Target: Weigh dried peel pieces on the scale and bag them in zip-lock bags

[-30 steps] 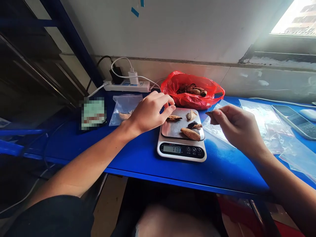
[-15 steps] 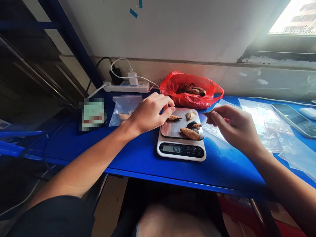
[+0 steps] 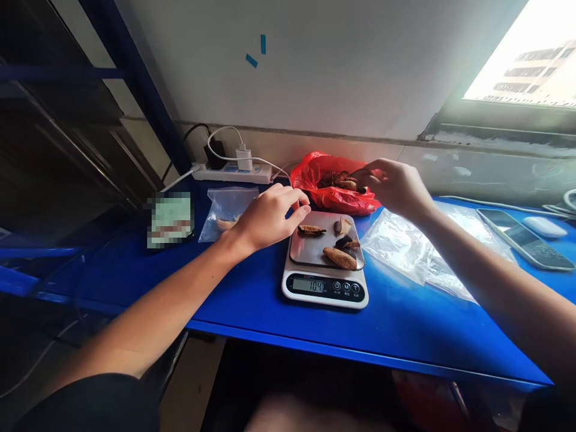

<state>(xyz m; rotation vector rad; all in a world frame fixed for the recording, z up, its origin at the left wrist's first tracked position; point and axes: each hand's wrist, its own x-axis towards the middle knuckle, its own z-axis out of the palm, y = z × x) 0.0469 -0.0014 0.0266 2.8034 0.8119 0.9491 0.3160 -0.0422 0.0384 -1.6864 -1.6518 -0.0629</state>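
Note:
A white kitchen scale stands on the blue table, with several dried brown peel pieces on its steel platform. My left hand rests at the platform's left edge, fingers loosely curled and pointing at one piece; it holds nothing. My right hand reaches over the open red plastic bag of dried pieces behind the scale. Its fingertips are pinched together at the bag's contents, and what they hold is too small to make out.
A clear zip bag with a few pieces lies left of the scale. Clear plastic bags are spread to the right. A power strip with chargers sits by the wall. A phone and white mouse lie far right.
My right hand has moved from beside the scale up and back to the red bag, carrying its small piece. The scale reading dropped. The camera tilted up slightly. My left hand stayed.

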